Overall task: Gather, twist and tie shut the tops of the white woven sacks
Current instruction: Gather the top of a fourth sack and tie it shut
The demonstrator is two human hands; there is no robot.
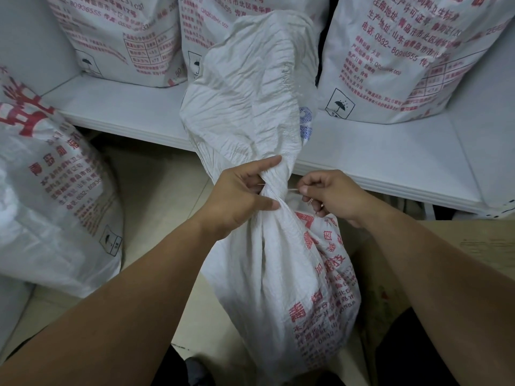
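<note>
A white woven sack [281, 274] with red print stands in front of me on the floor. Its top is gathered into a twisted neck [274, 188], and the loose crumpled top [248, 87] fans upward above it. My left hand [239, 193] grips the neck from the left, thumb and fingers curled round it. My right hand [326, 195] is just right of the neck and pinches a thin pale tie [294, 190] that runs to the neck. Another end of the tie shows by my left fingers.
A filled printed sack [50, 196] lies at the left on the floor. Three more sacks [395, 51] stand on a low white platform [376, 151] behind. A brown cardboard surface [473, 246] is at the right. Tiled floor [156, 190] lies between.
</note>
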